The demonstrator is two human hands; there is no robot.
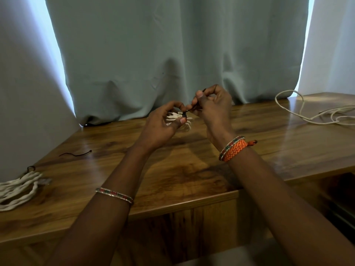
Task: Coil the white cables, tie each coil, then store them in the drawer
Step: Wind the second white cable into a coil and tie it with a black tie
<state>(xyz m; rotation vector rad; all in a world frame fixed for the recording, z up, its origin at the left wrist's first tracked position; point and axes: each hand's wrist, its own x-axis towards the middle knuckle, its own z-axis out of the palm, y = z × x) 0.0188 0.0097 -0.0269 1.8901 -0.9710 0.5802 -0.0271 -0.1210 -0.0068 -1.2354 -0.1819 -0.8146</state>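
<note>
Your left hand [163,120] grips a small white coil [180,121] just above the desk [192,169], near its back edge; its long axis runs roughly left to right. Your right hand [213,106] pinches a black tie [194,108] that slants down-left to the coil. A tied coil [17,191] lies at the left edge, a spare tie [76,154] beside it. A loose cable [307,110] sprawls at the back right corner. A curtain [172,54] hangs behind the desk.

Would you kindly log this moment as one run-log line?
step: tying coil | left hand holds white coil | right hand pulls black tie | loose cable uncoiled
</note>
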